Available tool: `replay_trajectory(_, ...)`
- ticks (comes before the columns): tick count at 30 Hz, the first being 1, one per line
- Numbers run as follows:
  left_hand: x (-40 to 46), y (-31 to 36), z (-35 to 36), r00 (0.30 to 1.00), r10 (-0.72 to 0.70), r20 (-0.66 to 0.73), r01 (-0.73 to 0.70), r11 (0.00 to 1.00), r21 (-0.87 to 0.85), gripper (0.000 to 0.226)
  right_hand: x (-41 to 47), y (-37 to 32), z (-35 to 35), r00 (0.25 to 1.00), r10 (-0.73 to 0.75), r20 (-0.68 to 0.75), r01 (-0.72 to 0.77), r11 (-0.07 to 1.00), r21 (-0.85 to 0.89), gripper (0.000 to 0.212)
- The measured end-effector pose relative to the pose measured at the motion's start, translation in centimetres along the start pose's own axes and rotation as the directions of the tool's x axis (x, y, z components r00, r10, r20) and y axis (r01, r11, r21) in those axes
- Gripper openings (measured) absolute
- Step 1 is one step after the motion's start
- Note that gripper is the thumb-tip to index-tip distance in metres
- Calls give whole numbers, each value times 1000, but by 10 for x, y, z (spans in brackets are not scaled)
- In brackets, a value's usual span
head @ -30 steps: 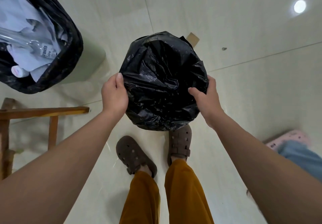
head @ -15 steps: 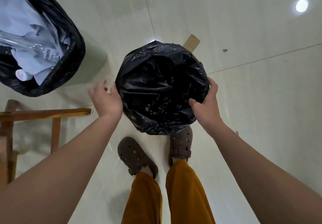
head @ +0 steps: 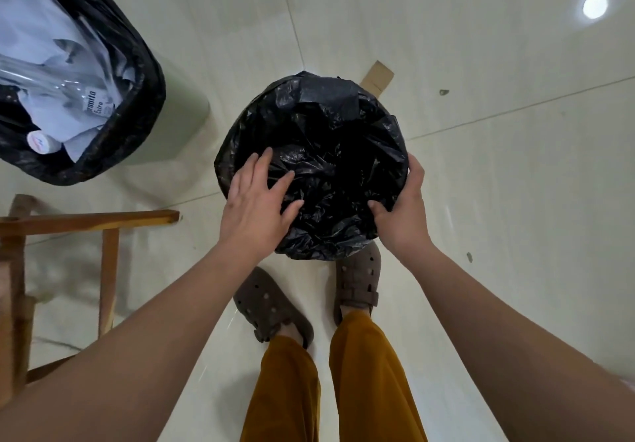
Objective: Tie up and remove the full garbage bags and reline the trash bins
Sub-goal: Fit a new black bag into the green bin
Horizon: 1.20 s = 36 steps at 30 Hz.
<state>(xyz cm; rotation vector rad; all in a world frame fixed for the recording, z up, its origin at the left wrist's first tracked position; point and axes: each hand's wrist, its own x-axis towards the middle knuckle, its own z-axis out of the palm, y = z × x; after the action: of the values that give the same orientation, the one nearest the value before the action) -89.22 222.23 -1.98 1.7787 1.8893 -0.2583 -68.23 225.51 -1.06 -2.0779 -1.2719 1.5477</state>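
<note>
A small round bin lined with a black garbage bag [head: 330, 139] stands on the floor just ahead of my feet; the bag's mouth is folded over the rim and its inside is dark and crumpled. My left hand [head: 257, 201] lies flat with fingers spread on the liner, over the bin's near left opening. My right hand [head: 402, 208] grips the bag-covered rim on the near right, thumb inside and fingers outside. A second, larger bin [head: 178, 112] at the upper left has a black bag [head: 137, 74] full of white paper, clear plastic and a bottle.
A wooden chair frame [head: 89, 218] stands at the left, close to my left arm. A piece of cardboard [head: 378, 75] lies behind the small bin. My feet in brown clogs [head: 271, 304] are right under the bin. Pale floor tiles spread to the right.
My left hand moved from the outside left of the bin onto the liner inside the opening. The bag, earlier bulging over the top, now sits sunk into the bin. My right hand stayed on the rim.
</note>
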Motion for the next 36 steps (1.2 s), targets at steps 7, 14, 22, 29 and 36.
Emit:
replay_trajectory(7, -8, -7, -1, 991, 66, 118, -79, 990, 113, 50, -6, -1, 1, 986, -46, -158, 58, 996, 73, 66)
replay_trajectory(14, -12, -3, -11, 991, 132, 7, -132, 981, 140, 40, -6, -4, -3, 982, 0, -189, 11, 998, 54, 64)
replay_trajectory(22, -21, 8, -8, 892, -439, -108, 300, 755, -583, 61, -25, 4, 1, 977, 192, -93, -170, 965, 200, 78)
replay_trajectory(29, -13, -7, 2, 806, -554, 207, 449, 345, -824, 13, -11, 12, -3, 980, 199, -13, -185, 932, 313, 82)
replay_trajectory(36, -12, -6, -5, 845, -464, 266, 442, 327, -835, 32, -8, -1, -3, 962, 147, -229, -72, 949, 308, 74)
